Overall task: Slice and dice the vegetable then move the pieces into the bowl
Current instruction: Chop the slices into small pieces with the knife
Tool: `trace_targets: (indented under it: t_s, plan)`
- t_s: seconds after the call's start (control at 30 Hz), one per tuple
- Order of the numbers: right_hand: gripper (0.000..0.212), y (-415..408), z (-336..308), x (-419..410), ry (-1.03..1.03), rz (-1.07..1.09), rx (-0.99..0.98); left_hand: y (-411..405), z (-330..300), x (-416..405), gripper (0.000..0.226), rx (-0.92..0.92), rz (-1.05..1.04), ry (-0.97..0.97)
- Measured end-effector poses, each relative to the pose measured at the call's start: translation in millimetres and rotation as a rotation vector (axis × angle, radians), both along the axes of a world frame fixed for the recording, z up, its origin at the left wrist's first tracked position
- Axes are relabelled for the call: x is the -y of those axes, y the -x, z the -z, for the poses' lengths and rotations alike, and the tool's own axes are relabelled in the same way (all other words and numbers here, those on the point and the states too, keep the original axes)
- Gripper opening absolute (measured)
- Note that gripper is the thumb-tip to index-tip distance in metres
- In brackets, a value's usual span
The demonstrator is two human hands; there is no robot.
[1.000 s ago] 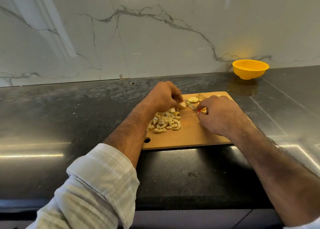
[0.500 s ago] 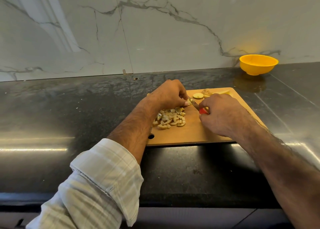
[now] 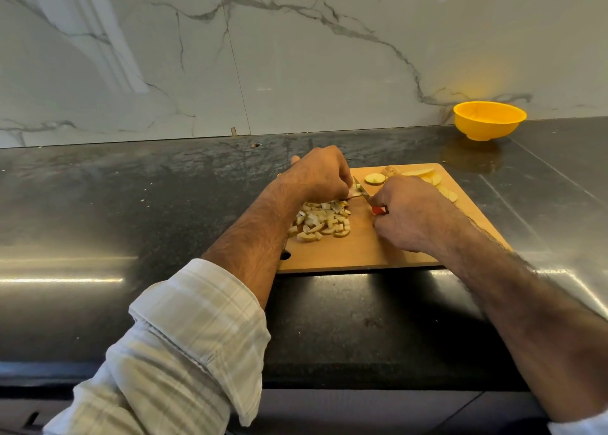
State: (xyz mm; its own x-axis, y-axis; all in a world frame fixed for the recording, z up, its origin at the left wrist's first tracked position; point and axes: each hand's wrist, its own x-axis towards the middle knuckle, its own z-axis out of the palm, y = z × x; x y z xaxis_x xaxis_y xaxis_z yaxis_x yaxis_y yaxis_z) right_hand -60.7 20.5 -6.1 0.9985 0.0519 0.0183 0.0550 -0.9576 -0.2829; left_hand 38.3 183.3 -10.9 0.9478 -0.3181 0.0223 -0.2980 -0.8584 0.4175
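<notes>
A wooden cutting board (image 3: 362, 253) lies on the dark counter. On it sits a heap of diced pale vegetable pieces (image 3: 320, 222). My left hand (image 3: 317, 174) curls over a slice (image 3: 353, 193) at the heap's far edge and pins it down. My right hand (image 3: 414, 214) grips a small knife (image 3: 362, 191) with a red handle, its blade resting against that slice. A round slice (image 3: 374, 179) and several long slices (image 3: 437, 183) lie at the board's far right. The yellow bowl (image 3: 488, 120) stands at the back right, by the wall.
The dark polished counter (image 3: 131, 204) stretches left and right of the board. A marble wall (image 3: 296, 56) closes off the back. The counter's front edge runs below my forearms.
The camera view has shifted slightly. Both hands stay at the same slice, and the knife blade has moved a little against it.
</notes>
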Motion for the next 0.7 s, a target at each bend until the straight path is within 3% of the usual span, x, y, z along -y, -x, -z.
trace_targets:
  t_s: [0.37, 0.7]
  plan:
    - [0.04, 12, -3, 3, 0.014, -0.035, 0.118, 6, -1, -2, 0.005, 0.001, -0.111, 0.059]
    - [0.029, 19, -4, -15, 0.149, -0.04, 0.05, -3, 7, -4, 0.009, -0.039, -0.114, 0.133]
